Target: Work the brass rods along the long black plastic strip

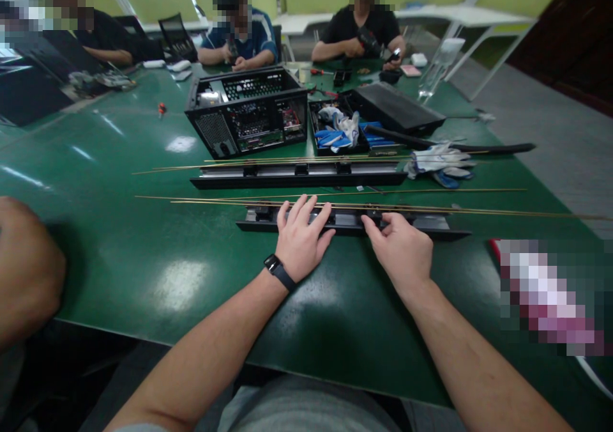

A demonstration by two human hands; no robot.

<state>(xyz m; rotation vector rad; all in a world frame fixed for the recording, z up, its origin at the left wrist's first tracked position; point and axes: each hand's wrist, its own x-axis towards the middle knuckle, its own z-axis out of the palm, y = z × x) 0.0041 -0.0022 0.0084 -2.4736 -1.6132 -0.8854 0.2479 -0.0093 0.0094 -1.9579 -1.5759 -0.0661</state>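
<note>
A long black channel rail [454, 232] with a silvery inner strip lies across the table in front of me. My left hand [301, 237], with a dark band on its wrist, rests over the rail's middle, fingers spread. To its right, my right hand [402, 246] is closed in a pinch at a small black block [374, 212] on the rail. What sits between those fingertips is hidden. Several thin brass-coloured rods [215, 200] run lengthwise along the rail's far side. Behind it lies a second black rail [297, 181] with black blocks and more rods.
An open black computer case [258, 115] stands behind the rails, beside a black tray [316, 144] of gloves. Another glove [443, 160] lies near a black tube [498, 148]. A clear bottle [438, 68] stands far right. Someone's arm [29, 272] is at left; people sit opposite.
</note>
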